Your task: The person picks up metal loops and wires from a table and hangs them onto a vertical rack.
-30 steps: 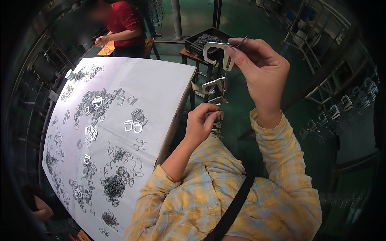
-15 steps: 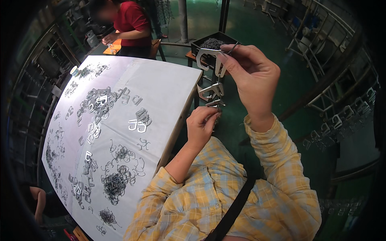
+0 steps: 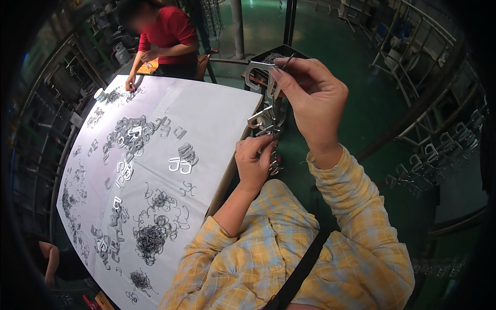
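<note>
My right hand (image 3: 323, 101) is raised beyond the table's right edge, thumb and fingers pinching the top of a silvery, hook-shaped metal piece (image 3: 253, 71). A thin wire hook (image 3: 290, 58) sticks out above those fingertips. Below it, more such metal pieces (image 3: 262, 120) hang linked in a chain. Lower down, my left hand (image 3: 253, 161) is closed on the chain, its fingers hiding part of it. A few dangling pieces (image 3: 276, 166) show beneath the left fingers.
The white-covered table (image 3: 214, 111) at left carries piles of metal pieces (image 3: 129, 132) and wire hooks (image 3: 152, 240). A co-worker in red (image 3: 173, 31) stands at its far end. A black bin (image 3: 266, 56) sits beyond the table corner; hung pieces (image 3: 434, 150) line the right side.
Both my hands and the chain have shifted slightly left, and the hanging pieces have turned. The co-worker has reached one hand down to the pile at the table's far end.
</note>
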Available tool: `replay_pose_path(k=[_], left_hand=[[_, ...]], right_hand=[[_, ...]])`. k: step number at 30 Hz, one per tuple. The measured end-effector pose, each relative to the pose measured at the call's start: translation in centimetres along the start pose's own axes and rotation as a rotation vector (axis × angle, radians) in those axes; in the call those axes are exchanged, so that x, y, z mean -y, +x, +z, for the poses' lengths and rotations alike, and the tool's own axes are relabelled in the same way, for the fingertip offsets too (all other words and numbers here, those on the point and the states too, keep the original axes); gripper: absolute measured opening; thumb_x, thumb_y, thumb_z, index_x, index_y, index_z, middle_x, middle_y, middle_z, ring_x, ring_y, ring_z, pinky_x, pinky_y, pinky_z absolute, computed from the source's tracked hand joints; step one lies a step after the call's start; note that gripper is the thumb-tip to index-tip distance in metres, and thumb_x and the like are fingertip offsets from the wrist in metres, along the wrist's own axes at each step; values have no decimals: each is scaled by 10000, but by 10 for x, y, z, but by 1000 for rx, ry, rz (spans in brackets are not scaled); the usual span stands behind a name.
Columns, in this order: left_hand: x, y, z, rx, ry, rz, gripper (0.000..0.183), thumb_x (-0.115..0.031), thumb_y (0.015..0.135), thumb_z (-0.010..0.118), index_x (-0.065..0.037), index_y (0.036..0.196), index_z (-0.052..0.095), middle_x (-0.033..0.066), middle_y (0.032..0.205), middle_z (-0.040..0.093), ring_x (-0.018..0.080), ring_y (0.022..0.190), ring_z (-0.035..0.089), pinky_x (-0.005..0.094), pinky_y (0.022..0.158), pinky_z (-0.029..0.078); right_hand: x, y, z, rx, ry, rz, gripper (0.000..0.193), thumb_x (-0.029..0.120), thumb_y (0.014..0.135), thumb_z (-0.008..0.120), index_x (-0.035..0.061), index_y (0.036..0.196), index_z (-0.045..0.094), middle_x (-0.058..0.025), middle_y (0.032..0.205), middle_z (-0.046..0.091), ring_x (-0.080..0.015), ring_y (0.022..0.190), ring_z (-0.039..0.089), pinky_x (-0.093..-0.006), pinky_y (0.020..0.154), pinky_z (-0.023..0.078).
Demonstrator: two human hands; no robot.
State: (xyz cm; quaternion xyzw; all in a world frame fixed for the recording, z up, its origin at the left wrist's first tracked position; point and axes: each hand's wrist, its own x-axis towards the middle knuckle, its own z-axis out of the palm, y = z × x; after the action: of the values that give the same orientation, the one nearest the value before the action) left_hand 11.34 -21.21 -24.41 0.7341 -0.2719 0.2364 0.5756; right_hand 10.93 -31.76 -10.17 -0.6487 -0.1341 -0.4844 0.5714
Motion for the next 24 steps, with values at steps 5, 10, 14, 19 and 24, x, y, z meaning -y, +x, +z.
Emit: replay_pose_path(k=[5, 10, 14, 19, 24], left_hand=[[-2, 5, 0, -35, 56, 34, 126, -11, 733, 685, -64, 846, 670, 50, 732, 650, 171, 661, 576, 279, 732, 379], [2, 8, 1, -72, 77, 70, 131, -12, 726, 689, -65, 845, 667, 47, 718, 639, 174, 652, 571, 285, 735, 374], [0, 11, 1, -94, 95, 110, 139, -14, 716, 694, -67, 841, 664, 47, 728, 637, 174, 648, 568, 287, 759, 362], [-5, 15, 2, -99, 116, 134, 146, -12, 709, 696, -77, 836, 663, 38, 730, 633, 164, 627, 549, 289, 759, 347], [-11, 20, 3, -140, 185, 215, 144, -11, 705, 697, -89, 819, 655, 17, 699, 619, 158, 597, 517, 292, 736, 319]], right_hand=[[-1, 2, 2, -12, 2, 13, 104, -11, 753, 705, -31, 849, 670, -34, 767, 622, -68, 627, 596, -193, 567, 473], [-1, 4, 6, -27, 43, 44, 102, -7, 757, 705, -29, 849, 669, -32, 763, 618, -65, 624, 593, -191, 568, 469], [-3, 7, 7, -58, 34, 18, 98, -1, 759, 707, -25, 846, 667, -24, 760, 607, -60, 631, 591, -187, 572, 467], [-1, 11, 9, -89, 37, 12, 102, 4, 762, 708, -23, 850, 663, -20, 759, 603, -58, 634, 591, -184, 574, 466], [-2, 14, 11, -142, 67, -2, 93, -1, 768, 701, -23, 845, 655, -21, 769, 609, -58, 621, 588, -181, 571, 462]])
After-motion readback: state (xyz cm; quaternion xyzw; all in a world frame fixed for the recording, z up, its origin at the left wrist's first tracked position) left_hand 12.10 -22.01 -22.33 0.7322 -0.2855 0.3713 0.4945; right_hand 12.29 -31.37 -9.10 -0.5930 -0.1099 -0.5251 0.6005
